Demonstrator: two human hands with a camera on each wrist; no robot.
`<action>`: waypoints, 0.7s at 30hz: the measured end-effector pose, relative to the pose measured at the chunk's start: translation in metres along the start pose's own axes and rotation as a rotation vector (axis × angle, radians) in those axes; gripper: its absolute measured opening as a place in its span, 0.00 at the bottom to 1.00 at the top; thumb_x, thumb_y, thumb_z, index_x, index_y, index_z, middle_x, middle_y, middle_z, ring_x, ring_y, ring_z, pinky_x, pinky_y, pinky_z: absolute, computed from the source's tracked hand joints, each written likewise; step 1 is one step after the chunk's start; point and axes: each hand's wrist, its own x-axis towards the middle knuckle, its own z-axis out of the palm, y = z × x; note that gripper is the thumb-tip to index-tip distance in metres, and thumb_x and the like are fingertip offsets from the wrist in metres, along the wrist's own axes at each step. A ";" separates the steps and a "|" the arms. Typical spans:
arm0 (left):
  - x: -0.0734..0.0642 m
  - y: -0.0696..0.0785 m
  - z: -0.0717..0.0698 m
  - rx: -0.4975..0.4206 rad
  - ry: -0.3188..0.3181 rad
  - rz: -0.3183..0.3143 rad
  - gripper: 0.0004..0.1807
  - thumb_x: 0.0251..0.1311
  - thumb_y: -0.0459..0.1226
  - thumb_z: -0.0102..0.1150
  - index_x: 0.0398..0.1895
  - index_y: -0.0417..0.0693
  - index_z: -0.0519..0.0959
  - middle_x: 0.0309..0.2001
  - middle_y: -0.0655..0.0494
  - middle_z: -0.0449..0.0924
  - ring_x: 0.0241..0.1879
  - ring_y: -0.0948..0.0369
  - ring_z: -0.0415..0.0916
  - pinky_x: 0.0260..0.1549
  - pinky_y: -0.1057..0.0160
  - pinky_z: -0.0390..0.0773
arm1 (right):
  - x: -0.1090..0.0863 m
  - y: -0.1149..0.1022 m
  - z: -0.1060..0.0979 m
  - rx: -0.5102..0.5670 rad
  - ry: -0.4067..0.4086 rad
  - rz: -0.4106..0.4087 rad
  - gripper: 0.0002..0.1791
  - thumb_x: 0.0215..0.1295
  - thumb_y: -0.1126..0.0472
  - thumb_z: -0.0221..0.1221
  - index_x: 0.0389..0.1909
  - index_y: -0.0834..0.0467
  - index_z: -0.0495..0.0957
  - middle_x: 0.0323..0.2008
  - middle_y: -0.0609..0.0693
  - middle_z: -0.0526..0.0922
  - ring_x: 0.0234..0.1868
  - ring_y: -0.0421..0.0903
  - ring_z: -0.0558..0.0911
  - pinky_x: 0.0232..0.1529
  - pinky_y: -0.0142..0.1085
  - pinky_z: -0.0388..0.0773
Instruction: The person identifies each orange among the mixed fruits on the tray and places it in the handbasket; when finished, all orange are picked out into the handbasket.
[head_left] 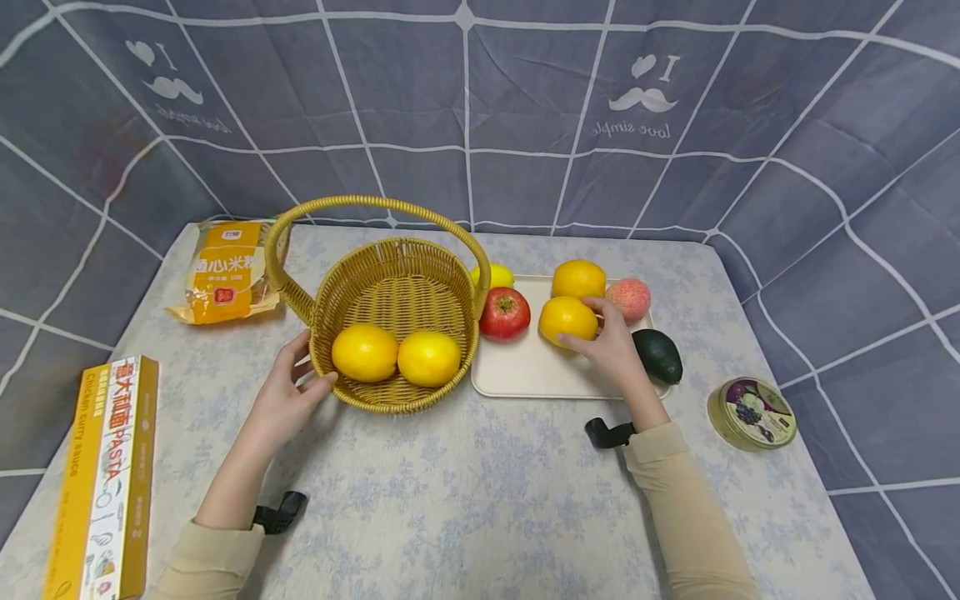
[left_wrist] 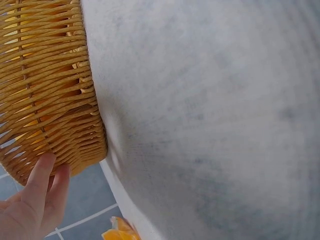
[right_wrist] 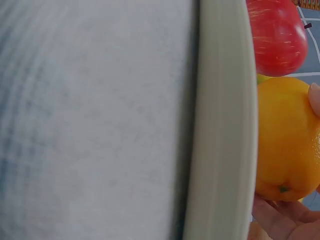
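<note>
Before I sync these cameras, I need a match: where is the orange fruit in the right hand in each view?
Head: orange fruit right of centre, in the right hand.
Left wrist: not in it.
Right wrist: right edge, about mid-height, below the red fruit.
Shared landmark: woven basket, just a top-right sliver in right wrist.

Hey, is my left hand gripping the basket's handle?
No, the left hand touches the wicker basket on its outer side, with the handle arching free above.
</note>
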 end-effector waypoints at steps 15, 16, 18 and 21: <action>-0.001 0.002 0.000 -0.009 0.002 0.011 0.45 0.71 0.36 0.52 0.79 0.41 0.34 0.74 0.32 0.47 0.72 0.38 0.55 0.63 0.55 0.73 | -0.001 0.002 0.001 0.024 0.018 -0.002 0.44 0.57 0.53 0.70 0.70 0.61 0.60 0.68 0.63 0.64 0.66 0.60 0.69 0.70 0.53 0.67; 0.000 0.002 0.000 -0.011 0.001 0.009 0.45 0.71 0.36 0.52 0.79 0.42 0.34 0.74 0.32 0.47 0.72 0.38 0.55 0.63 0.55 0.73 | -0.001 0.002 0.002 0.026 0.023 -0.008 0.44 0.57 0.53 0.70 0.70 0.61 0.60 0.68 0.62 0.65 0.66 0.60 0.69 0.70 0.53 0.68; 0.000 0.001 0.000 -0.011 -0.002 0.004 0.45 0.71 0.36 0.52 0.79 0.42 0.33 0.75 0.32 0.47 0.72 0.38 0.55 0.63 0.52 0.72 | -0.001 0.003 0.003 0.026 0.035 -0.020 0.44 0.56 0.54 0.71 0.70 0.62 0.60 0.68 0.62 0.65 0.66 0.60 0.69 0.69 0.53 0.68; 0.000 0.001 0.001 -0.013 -0.004 -0.002 0.45 0.71 0.36 0.52 0.79 0.43 0.33 0.75 0.32 0.46 0.72 0.38 0.55 0.63 0.49 0.71 | -0.002 0.004 0.004 -0.002 0.046 -0.041 0.44 0.56 0.54 0.71 0.70 0.62 0.61 0.68 0.62 0.65 0.66 0.60 0.68 0.69 0.53 0.68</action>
